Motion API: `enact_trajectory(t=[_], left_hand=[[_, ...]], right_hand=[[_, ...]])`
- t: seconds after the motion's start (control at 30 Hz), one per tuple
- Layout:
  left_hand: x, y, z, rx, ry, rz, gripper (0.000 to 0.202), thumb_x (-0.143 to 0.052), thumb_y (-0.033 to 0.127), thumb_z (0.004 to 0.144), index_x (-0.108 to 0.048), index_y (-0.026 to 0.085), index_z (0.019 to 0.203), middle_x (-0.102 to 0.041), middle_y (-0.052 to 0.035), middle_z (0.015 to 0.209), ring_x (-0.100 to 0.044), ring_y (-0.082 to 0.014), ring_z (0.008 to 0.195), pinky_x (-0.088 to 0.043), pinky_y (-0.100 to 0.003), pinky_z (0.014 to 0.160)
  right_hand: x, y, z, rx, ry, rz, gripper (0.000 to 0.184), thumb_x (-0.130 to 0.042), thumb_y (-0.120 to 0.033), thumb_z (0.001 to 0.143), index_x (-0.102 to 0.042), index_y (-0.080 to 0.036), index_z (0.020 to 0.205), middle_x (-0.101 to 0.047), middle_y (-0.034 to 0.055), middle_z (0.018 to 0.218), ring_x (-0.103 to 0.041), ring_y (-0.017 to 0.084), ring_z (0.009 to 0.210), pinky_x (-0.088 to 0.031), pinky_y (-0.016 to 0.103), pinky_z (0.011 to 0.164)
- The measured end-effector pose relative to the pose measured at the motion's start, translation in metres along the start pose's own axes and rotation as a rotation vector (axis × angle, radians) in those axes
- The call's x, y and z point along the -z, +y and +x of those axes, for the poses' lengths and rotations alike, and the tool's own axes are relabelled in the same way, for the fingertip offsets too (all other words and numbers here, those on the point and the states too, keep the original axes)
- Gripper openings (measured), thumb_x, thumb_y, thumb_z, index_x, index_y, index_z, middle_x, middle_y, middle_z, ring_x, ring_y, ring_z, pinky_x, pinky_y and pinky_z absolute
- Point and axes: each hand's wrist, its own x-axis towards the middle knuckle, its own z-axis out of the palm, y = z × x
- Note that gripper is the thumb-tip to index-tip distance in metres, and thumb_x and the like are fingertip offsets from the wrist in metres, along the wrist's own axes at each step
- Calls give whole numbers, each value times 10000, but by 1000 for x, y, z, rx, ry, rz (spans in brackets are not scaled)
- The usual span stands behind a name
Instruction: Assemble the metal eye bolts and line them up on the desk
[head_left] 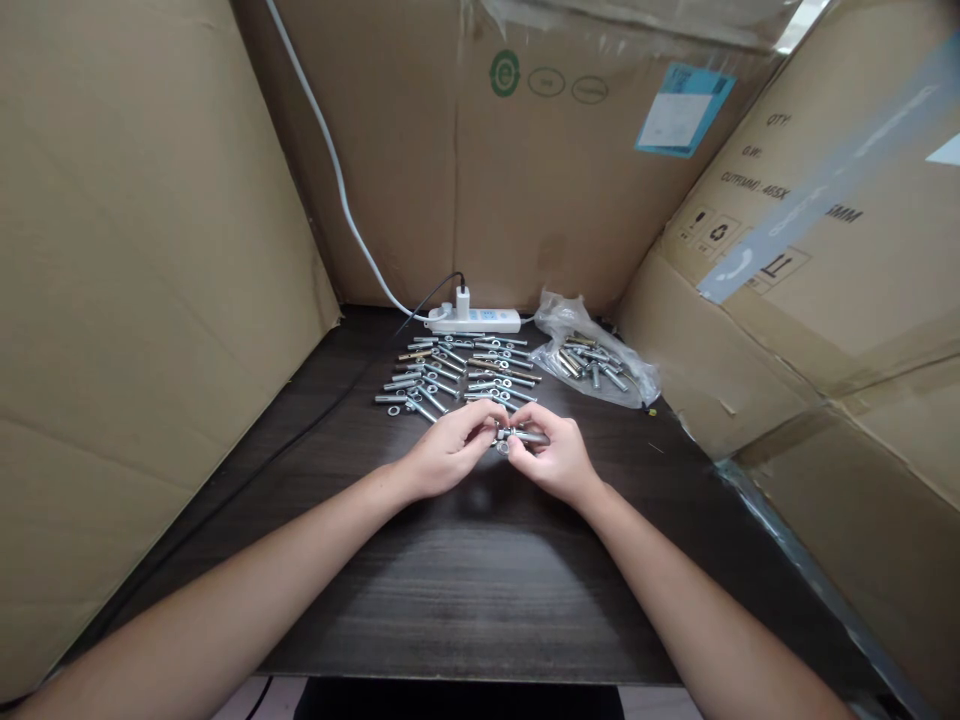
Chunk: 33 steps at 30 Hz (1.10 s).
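Note:
My right hand [555, 452] is closed in a pinch around a silver expansion bolt [531, 437], which lies about level and points left. At its left end, the fingertips of my left hand [454, 447] are closed on the bolt's end; the fingers partly hide what they grip. A small metal ring, seemingly a washer [503, 447], shows just below the bolt between my hands. Right behind my hands, several bolts with sleeves [439, 370] lie in rows, with loose washers [394, 411] and nuts among them.
A clear plastic bag [630, 385] with several more bolts [592, 360] lies at the back right. Behind the rows stands a white power strip [480, 320] with a plug in it. Cardboard walls [525, 200] enclose the dark table [450, 600]; a black cable [285, 445] crosses its left side.

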Motion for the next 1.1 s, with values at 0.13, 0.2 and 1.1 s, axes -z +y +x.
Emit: enact_trajectory(t=[0.13, 0.2, 1.1], left_hand=[[0, -3, 0, 34, -17, 21, 153, -383, 251, 887, -499, 168, 941, -539, -25, 868, -486, -147, 786, -408, -269, 745], [0, -4, -1, 40, -27, 20, 142, -377, 248, 884, -488, 169, 921, -529, -20, 853, -486, -150, 793, -408, -276, 755], [-9, -3, 5, 705, -83, -1046, 188, -407, 328, 844, -403, 167, 745, -379, 42, 565, -282, -44, 415, -216, -161, 413]], right_hand=[[-1, 0, 0, 4, -4, -5, 115, -573, -274, 714, -550, -174, 767, -434, -64, 499, -322, 63, 425, -288, 193, 444], [-2, -1, 0, 7, -9, -5, 113, -575, -274, 711, -550, -175, 761, -445, -61, 501, -329, 64, 424, -292, 194, 445], [-7, 2, -1, 70, -93, 53, 215, -592, -242, 789, -652, -181, 986, -711, 24, 886, -653, 124, 640, -526, 208, 569]])
